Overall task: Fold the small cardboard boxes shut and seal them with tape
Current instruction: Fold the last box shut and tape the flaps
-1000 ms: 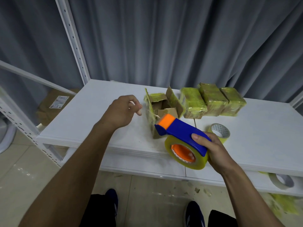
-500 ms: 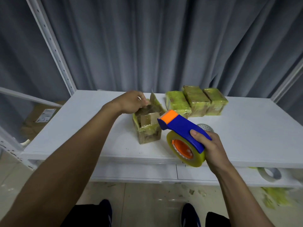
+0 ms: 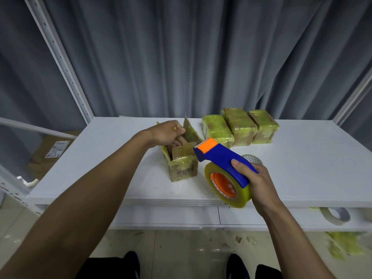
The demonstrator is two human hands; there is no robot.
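Hands: left hand [image 3: 167, 132] palm-down, fingers inside small open cardboard box [image 3: 182, 168], grasp unclear; right hand [image 3: 259, 182] clasps blue-and-orange plastic tape dispenser [image 3: 221, 158].
Dispenser axis: diagonal, orange nose toward box.

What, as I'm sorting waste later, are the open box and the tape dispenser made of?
The box looks like brown cardboard: matt, with creased, bent flaps. Glossy yellowish tape clings to its sides. The dispenser seems to be hard moulded plastic, smooth blue with an orange tip. Its roll looks like shiny, translucent yellowish plastic film on an orange core.
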